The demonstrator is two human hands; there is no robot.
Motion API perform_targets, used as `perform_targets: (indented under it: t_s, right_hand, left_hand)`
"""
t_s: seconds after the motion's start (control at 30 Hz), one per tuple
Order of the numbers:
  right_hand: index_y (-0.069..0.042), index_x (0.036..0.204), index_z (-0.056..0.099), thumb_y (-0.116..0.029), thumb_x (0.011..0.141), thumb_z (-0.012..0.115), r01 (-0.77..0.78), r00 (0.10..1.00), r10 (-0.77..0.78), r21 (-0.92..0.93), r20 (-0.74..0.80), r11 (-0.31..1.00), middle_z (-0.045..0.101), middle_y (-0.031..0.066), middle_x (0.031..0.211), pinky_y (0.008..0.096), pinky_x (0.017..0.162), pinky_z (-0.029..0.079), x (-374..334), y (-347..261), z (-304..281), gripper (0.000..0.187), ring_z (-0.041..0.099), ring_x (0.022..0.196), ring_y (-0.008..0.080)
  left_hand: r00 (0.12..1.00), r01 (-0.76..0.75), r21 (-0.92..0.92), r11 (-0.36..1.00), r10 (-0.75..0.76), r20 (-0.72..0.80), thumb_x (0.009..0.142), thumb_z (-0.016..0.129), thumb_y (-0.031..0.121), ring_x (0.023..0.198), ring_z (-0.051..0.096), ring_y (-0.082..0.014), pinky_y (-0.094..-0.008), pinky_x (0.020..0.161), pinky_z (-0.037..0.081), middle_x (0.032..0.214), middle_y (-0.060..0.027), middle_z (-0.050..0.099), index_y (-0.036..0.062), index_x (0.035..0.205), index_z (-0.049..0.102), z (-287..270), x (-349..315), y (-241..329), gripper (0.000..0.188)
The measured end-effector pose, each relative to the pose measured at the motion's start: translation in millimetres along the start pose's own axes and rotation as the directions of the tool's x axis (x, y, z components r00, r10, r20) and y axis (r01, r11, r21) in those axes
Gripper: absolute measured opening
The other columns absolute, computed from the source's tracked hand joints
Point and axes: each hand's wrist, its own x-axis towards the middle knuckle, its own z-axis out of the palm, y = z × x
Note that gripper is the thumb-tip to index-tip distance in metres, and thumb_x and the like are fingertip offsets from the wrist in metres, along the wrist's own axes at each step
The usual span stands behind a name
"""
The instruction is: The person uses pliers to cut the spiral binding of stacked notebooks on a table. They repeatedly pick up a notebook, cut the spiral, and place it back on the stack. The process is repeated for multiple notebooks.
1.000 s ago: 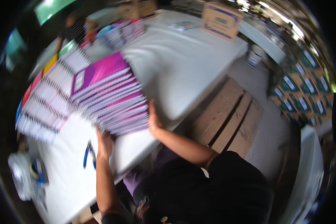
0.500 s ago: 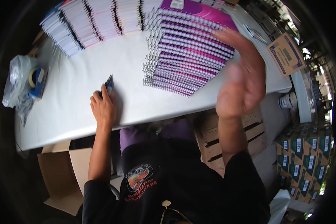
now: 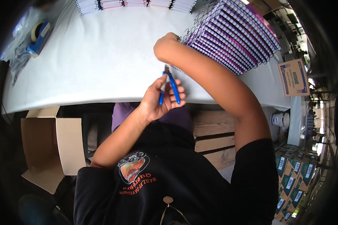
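Note:
My left hand (image 3: pixel 153 102) holds a pair of blue-handled pliers (image 3: pixel 174 89), their handles spread across the palm and fingers. The pliers' jaws point away from me and come close below my right hand (image 3: pixel 165 49). That hand is bent inward at the wrist, fingers curled, beside the left ends of a purple stack of spiral-bound notebooks (image 3: pixel 233 35). Its fingertips and anything in them are hidden behind the hand. Loose wire coil ends stick out from the stack's left side. My right forearm crosses in front of the stack's lower left corner.
A white-covered table (image 3: pixel 82 67) spans the view. More bound books (image 3: pixel 135 3) line its far edge. At left lie a blue tape dispenser (image 3: pixel 39 39) and plastic bags (image 3: pixel 17 56). An open carton (image 3: pixel 69 146) stands below the table, a wooden pallet (image 3: pixel 214 144) to its right.
My left hand has moved right with the pliers, turning palm up. My right hand has swung from the stack's right side to its left end. The view has shifted.

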Motion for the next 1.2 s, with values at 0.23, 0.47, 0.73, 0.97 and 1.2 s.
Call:
perform_targets:
  t_s: [0.23,0.47,0.73,0.97,1.2]
  right_hand:
    - [-0.012,0.096,0.072,-0.022,0.07,0.076,-0.006,0.993,-0.01,0.135,0.119,0.991,0.069,0.005,0.095,0.0369,0.073,0.049,19,5,-2,0.028,0.066,0.09,0.021]
    - [-0.01,0.093,0.072,-0.018,0.069,0.074,0.069,0.996,-0.075,0.145,0.042,0.987,0.07,0.0059,0.09,0.0348,0.066,0.05,19,4,3,0.025,0.067,0.082,0.0214]
    - [0.0,0.088,0.07,-0.004,0.066,0.071,0.078,0.996,-0.084,0.198,0.023,0.977,0.067,0.0165,0.087,0.0394,0.063,0.051,18,4,2,0.023,0.066,0.08,0.0275]
    - [0.003,0.092,0.069,-0.002,0.069,0.075,0.028,1.0,-0.026,0.366,-0.01,0.93,0.068,0.0183,0.091,0.0389,0.068,0.053,18,6,-1,0.025,0.066,0.083,0.0296]
    - [0.006,0.093,0.068,-0.002,0.067,0.077,0.054,0.999,-0.049,0.369,-0.023,0.928,0.067,0.0197,0.092,0.0385,0.069,0.053,12,10,-4,0.029,0.066,0.083,0.0302]
  left_hand:
    - [0.999,0.013,-0.003,1.0,-0.013,-0.038,0.098,0.022,0.048,0.091,0.063,-0.0303,-0.0464,0.087,0.05,0.095,-0.0176,0.062,-0.0008,0.109,0.051,2,19,-2,0.057]
    - [0.996,-0.03,0.009,1.0,0.03,-0.089,0.099,0.02,0.047,0.088,0.064,-0.0295,-0.0457,0.084,0.052,0.091,-0.0166,0.062,-0.0004,0.104,0.049,8,19,-4,0.056]
    - [0.995,0.021,-0.003,1.0,-0.021,0.094,0.099,0.022,0.046,0.076,0.062,-0.0242,-0.0405,0.075,0.056,0.085,-0.0118,0.059,0.0016,0.105,0.05,-9,23,8,0.053]
    - [0.962,0.08,0.369,0.926,0.025,-0.272,0.099,0.023,0.046,0.076,0.062,-0.0238,-0.038,0.072,0.056,0.085,-0.0112,0.057,0.0028,0.112,0.048,14,8,10,0.051]
    - [0.982,0.046,0.333,0.942,0.019,-0.19,0.099,0.024,0.046,0.077,0.062,-0.0242,-0.0386,0.073,0.056,0.085,-0.0105,0.056,0.0027,0.113,0.046,11,15,18,0.05]
